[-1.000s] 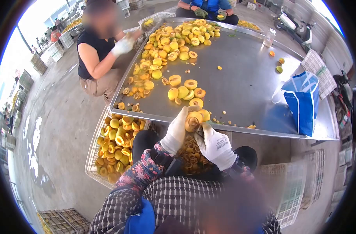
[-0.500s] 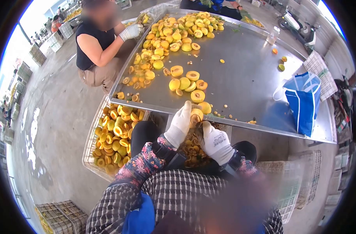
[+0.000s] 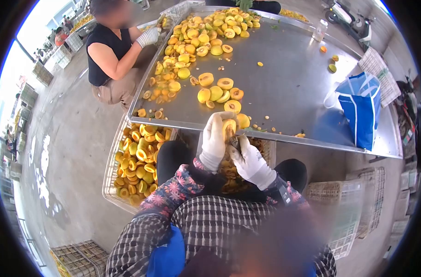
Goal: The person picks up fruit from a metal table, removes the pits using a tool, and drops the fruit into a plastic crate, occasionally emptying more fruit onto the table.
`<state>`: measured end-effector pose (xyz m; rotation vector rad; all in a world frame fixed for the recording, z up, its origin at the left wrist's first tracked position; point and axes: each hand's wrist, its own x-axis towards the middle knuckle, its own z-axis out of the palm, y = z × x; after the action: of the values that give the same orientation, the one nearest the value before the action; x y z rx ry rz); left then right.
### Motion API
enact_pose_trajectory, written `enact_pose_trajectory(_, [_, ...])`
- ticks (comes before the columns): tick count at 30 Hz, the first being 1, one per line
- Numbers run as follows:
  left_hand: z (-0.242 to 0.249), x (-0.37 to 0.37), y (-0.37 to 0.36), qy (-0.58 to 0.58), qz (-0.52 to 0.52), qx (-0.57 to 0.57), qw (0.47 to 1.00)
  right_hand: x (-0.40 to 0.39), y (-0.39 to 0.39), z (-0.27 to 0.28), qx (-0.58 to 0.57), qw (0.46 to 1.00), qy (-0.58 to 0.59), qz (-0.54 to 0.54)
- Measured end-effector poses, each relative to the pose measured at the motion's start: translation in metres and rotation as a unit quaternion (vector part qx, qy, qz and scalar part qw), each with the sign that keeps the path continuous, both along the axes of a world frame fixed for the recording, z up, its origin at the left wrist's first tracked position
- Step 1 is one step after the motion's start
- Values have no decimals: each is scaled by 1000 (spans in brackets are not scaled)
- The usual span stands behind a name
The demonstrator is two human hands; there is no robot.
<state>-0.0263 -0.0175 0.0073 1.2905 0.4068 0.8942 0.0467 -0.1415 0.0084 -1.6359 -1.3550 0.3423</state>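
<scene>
My left hand (image 3: pixel 213 141), in a white glove, is closed around a yellow peach half (image 3: pixel 227 125) over the near edge of the metal table (image 3: pixel 284 92). The cut face is turned toward my right hand (image 3: pixel 253 165), also gloved. That hand grips a small dark metal tool (image 3: pixel 234 142), whose tip is against the fruit; its exact shape is partly hidden by the fingers. Just beyond my hands lie several halved peaches (image 3: pixel 225 83) on the table. Beneath them, between my knees, is a container of brownish-yellow fruit scraps (image 3: pixel 231 180).
A crate (image 3: pixel 110 187) of pitted halves stands at my left. A large fruit pile (image 3: pixel 206 34) covers the table's far left. At right are a blue bag (image 3: pixel 358 115) and a bottle (image 3: pixel 319 30). A co-worker (image 3: pixel 111 51) sits at left; crates (image 3: pixel 332 194) stand right.
Both hands have come up and slightly left with the peach half. The tool now shows more clearly at the fruit's cut face. The view has shifted slightly.
</scene>
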Motion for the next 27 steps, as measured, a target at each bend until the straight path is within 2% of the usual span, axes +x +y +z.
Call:
enact_pose_trajectory(3, [4, -9, 8, -25, -141, -169, 975, 9, -6, 6, -69, 996, -40, 36])
enact_pose_trajectory(4, [3, -6, 12, 32, -141, -197, 970, 13, -8, 15, -154, 985, -66, 51])
enact_pose_trajectory(7, [19, -7, 19, 123, -200, -154, 960, 20, -13, -1, -118, 986, -79, 87])
enact_pose_trajectory(8, [19, -4, 22, 149, -210, -195, 946, 19, -12, -5, -98, 990, -31, 99])
enact_pose_trajectory(11, [0, -3, 23, -3, -221, -224, 949, 12, -9, -1, -79, 986, 109, 98])
enact_pose_trajectory(12, [7, -4, 10, -49, -142, -292, 945, 13, -7, -7, -54, 986, 122, 101])
enact_pose_trajectory(14, [1, 0, 4, -58, -109, -325, 937, 17, -1, -25, -3, 984, 147, 103])
enact_pose_trajectory(15, [-2, -1, 3, -61, -91, -344, 932, 19, -3, -25, -37, 990, 107, 90])
enact_pose_trajectory(16, [4, -1, 5, 4, -77, -300, 951, 24, -5, -25, -73, 992, 66, 77])
enact_pose_trajectory(18, [-4, 0, 9, 38, -87, -256, 962, 22, -7, -22, -118, 992, -42, 34])
enact_pose_trajectory(19, [-4, 2, 14, 54, -94, -228, 968, 18, -7, -24, -113, 993, -6, 37])
enact_pose_trajectory(21, [4, 0, 18, 82, -123, -262, 954, 11, -9, -27, -106, 991, 69, 41])
enact_pose_trajectory(22, [11, -1, 18, 86, -140, -279, 946, 8, -9, -20, -81, 983, 146, 79])
enact_pose_trajectory(23, [13, -3, 18, 89, -156, -299, 937, 5, -9, -21, -118, 955, 258, 81])
enact_pose_trajectory(25, [9, -2, 18, 73, -160, -329, 928, -3, -11, -17, -189, 860, 467, 82])
enact_pose_trajectory(27, [3, 1, 15, 54, -154, -362, 918, -12, -14, -7, -177, 813, 550, 66])
